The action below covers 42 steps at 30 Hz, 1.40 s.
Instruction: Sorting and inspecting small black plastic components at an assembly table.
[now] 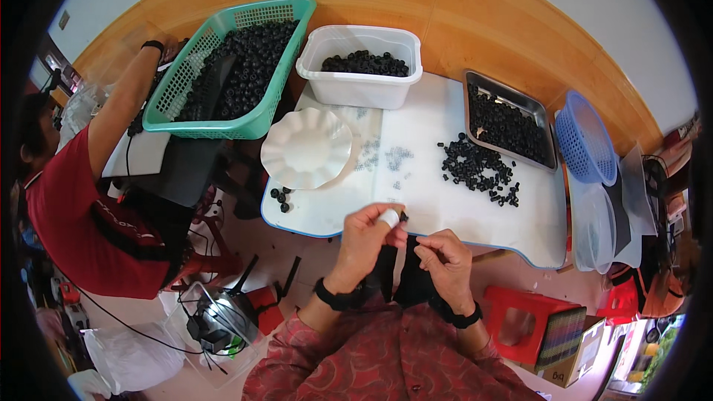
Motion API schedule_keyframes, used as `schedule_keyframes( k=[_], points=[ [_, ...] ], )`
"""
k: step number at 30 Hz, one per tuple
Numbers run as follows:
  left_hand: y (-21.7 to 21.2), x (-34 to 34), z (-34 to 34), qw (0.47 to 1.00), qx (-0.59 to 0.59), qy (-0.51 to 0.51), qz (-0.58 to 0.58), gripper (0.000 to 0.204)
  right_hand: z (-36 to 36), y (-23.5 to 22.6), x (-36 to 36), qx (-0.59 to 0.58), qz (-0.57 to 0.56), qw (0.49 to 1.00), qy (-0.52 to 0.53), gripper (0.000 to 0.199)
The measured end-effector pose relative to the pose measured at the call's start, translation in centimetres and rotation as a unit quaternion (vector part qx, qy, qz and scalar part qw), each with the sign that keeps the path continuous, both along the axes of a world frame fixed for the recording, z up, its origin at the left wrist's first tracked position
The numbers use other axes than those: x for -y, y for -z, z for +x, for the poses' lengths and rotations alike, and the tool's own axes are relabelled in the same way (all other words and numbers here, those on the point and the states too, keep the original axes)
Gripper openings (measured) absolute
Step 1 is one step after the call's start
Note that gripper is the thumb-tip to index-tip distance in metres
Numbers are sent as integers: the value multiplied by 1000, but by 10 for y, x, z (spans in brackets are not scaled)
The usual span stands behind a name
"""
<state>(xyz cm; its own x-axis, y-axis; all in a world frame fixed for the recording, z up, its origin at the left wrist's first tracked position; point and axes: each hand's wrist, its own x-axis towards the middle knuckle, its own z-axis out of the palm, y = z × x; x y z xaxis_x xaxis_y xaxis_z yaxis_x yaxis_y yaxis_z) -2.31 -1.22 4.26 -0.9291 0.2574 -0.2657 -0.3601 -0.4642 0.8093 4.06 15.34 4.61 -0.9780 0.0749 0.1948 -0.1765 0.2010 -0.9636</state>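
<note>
Little black part's (404, 217) pinched in the left hand (362, 241) near the table's (520, 230) front edge, right hand's (447, 258) fingertips pressed together (can't tell on what), so a loose grip could drop it over that edge.

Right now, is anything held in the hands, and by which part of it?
The left hand holds a small black piece; the part gripped is unclear. Right hand: cannot tell.

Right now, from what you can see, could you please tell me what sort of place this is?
Probably a small workshop: a green basket and a white tub hold many black parts, and more lie loose on the white table.
</note>
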Motion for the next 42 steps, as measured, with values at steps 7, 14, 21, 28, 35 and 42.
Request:
schedule_keyframes(
  k=[7,14,21,28,35,42],
  points=[
    [-32,6,-93,996,-54,-64,-14,24,0,9,-4,27,14,999,-29,11],
    [-58,-12,-171,991,-83,-103,16,21,2,16,-7,25,24,999,-36,14],
    [-69,-28,-228,982,-72,-167,52,19,2,13,-2,41,29,998,-37,13],
    [-39,-24,-147,979,-138,-150,-28,24,-13,18,-6,29,35,999,-17,9],
    [14,37,-37,989,-37,-145,1,31,-30,7,12,101,-1,994,-48,9],
    [35,89,-11,953,-19,-301,-21,22,-63,13,52,177,-128,970,-103,24]
  ],
)
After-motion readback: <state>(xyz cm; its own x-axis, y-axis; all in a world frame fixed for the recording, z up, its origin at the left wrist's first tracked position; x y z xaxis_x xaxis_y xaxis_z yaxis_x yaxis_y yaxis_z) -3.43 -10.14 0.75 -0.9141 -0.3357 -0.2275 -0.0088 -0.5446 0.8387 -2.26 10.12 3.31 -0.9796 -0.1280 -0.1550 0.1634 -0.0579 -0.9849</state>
